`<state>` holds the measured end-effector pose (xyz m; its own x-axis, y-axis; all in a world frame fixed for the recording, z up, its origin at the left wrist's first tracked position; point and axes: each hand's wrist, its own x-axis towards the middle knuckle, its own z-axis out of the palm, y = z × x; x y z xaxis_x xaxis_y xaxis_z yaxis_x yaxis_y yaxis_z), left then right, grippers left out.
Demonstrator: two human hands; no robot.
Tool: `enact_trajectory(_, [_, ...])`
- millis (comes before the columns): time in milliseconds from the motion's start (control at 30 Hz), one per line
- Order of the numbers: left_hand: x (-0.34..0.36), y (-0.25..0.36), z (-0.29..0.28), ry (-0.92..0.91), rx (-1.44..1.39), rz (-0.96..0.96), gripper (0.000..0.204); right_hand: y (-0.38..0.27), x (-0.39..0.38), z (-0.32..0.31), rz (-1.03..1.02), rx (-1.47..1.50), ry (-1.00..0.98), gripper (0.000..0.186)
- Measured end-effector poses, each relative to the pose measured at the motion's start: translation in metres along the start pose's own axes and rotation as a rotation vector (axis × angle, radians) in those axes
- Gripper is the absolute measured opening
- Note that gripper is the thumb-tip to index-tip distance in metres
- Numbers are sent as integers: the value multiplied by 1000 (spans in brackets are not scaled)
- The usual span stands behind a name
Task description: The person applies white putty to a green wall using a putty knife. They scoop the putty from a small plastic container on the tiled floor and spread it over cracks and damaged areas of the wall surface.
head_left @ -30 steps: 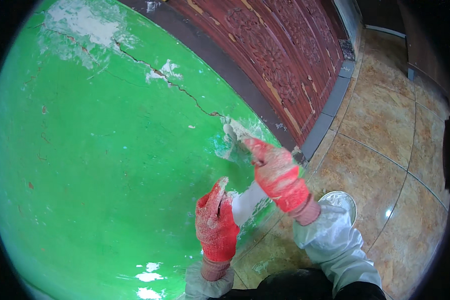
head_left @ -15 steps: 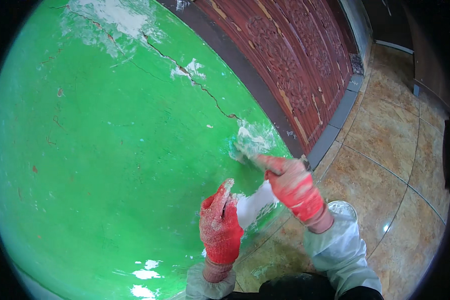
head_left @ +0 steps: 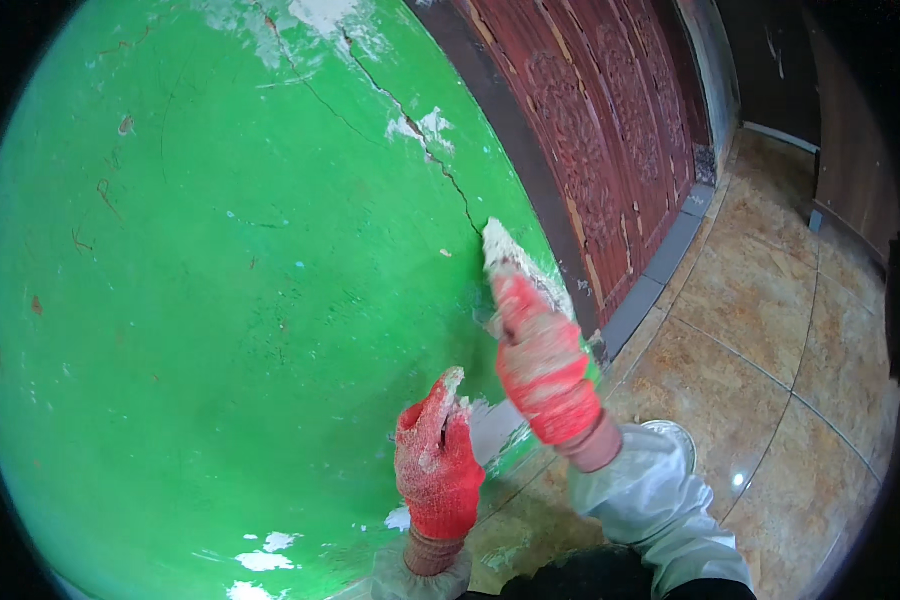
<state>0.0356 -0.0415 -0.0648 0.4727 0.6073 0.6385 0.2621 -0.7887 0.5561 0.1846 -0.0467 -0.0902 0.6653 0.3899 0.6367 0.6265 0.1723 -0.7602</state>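
Note:
My right hand, in a red glove smeared with white, reaches up to the green wall. It is closed around what looks like a putty knife, mostly hidden by the glove and blurred. Its fingertips are at a patch of wet white putty, where a long crack ends. Lower and to the left, my left hand wears a matching glove caked with putty. Its fingers are closed on a flat scraper with whitish putty on it, which sticks out to the right.
A carved reddish-brown door with chipped paint stands right of the wall, above a grey sill. Brown floor tiles spread to the right. A round, pale-rimmed container is partly hidden behind my right sleeve. White patches mark the lower wall.
My right hand has moved up and left along the wall, away from the left hand's scraper. White putty now covers the crack's lower end more thickly. The left hand has barely moved.

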Motion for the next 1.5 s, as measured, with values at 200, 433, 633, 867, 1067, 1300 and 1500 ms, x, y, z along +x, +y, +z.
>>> enact_trajectory(200, [3,-2,2,-17,-167,-116,30,11,-4,6,-301,-637,-132,43])
enact_trajectory(433, [-1,8,-3,14,-38,10,31,-9,6,-31,-125,-168,-34,50])
enact_trajectory(633, [2,8,-2,-46,-87,-104,31,-2,3,-41,-202,-187,-181,47])
enact_trajectory(867, [-61,-36,57,-625,-123,-333,33,122,-101,-243,738,221,-127,22])
enact_trajectory(1067, [-139,-72,140,-1139,-228,-339,37,180,-188,-284,1246,-124,-245,28])
enact_trajectory(1300, [-172,-103,200,-1073,-78,-91,35,230,-191,-278,1075,-162,-436,30])
enact_trajectory(1500, [-184,-113,233,-1004,-48,-310,35,262,-129,-266,1011,-373,-752,29])
